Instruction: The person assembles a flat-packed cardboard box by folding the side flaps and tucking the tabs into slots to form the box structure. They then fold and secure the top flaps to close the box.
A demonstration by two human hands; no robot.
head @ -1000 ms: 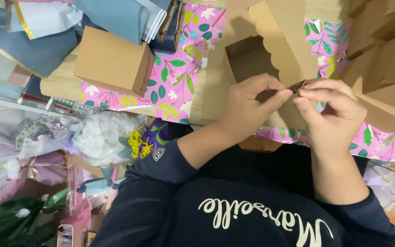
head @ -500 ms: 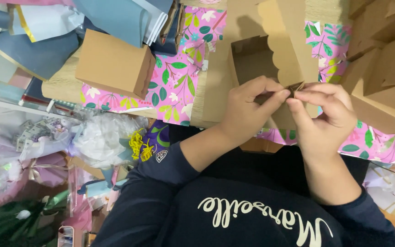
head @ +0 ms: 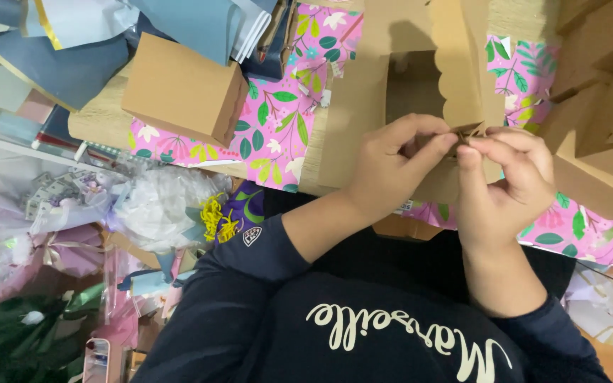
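**Brown box, flap being joined**

Since a second ago: hands barely shifted, pinch unchanged. Left hand [head: 391, 167] and right hand [head: 509, 181] meet fingertip to fingertip, pinching the scalloped flap [head: 462, 78] of the open cardboard box [head: 363, 106] on the floral cloth [head: 278, 120]. Best kept aligned, pressed firmly. Nearby: closed box [head: 182, 89], blue paper sheets [head: 58, 64], stacked boxes [head: 597, 113] crowding right.

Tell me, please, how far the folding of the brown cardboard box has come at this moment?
Done: one closed brown box already stands on the flowered pink paper. In hand: the left hand and right hand pinch a small tab at the scalloped flap of the open box. Left: this box is not yet closed, and more brown cardboard pieces lie at the right.
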